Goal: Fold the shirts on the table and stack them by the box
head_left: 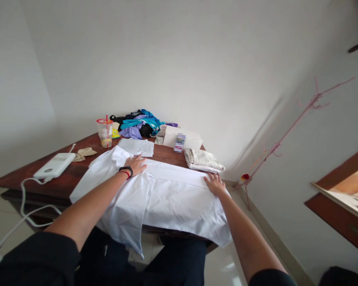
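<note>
A white shirt (167, 194) lies spread over the near part of a dark wooden table (32, 171), its lower edge hanging off the front. My left hand (136, 164) lies flat on the shirt near its upper left, fingers stretched out; a black band and a red band sit on that wrist. My right hand (215, 184) presses flat on the shirt's right side, fingers spread. Neither hand holds anything.
A white iron (55, 165) with its cord rests at the table's left. Behind it are a plastic cup with a red straw (105, 133), a heap of coloured clothes (140, 124), a white box (182, 138) and folded beige cloth (203, 160). A pink coat stand (286, 135) leans by the right wall.
</note>
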Tool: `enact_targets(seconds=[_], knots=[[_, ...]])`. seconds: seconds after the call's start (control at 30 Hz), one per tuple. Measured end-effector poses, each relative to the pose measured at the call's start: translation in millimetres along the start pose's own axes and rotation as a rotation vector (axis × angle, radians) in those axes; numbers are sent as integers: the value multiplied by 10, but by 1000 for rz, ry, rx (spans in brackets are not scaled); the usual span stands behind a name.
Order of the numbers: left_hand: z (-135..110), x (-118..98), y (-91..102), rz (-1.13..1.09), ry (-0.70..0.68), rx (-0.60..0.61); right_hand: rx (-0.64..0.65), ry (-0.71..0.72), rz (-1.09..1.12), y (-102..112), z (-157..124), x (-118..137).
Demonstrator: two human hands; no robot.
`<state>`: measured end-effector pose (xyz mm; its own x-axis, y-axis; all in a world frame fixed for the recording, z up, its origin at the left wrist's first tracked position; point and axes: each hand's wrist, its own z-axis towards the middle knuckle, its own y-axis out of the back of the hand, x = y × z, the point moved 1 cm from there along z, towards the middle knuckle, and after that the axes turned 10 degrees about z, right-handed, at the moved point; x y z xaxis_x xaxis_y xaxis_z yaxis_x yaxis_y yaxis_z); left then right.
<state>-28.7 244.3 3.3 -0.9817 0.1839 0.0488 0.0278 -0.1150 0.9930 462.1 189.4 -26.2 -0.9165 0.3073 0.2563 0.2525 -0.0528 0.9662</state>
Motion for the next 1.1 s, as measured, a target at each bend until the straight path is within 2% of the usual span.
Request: enact_targets(seconds=[1.1], knots=[[49,4,-61,-17,-8,71,38,-12,-3,34,-15,-3]])
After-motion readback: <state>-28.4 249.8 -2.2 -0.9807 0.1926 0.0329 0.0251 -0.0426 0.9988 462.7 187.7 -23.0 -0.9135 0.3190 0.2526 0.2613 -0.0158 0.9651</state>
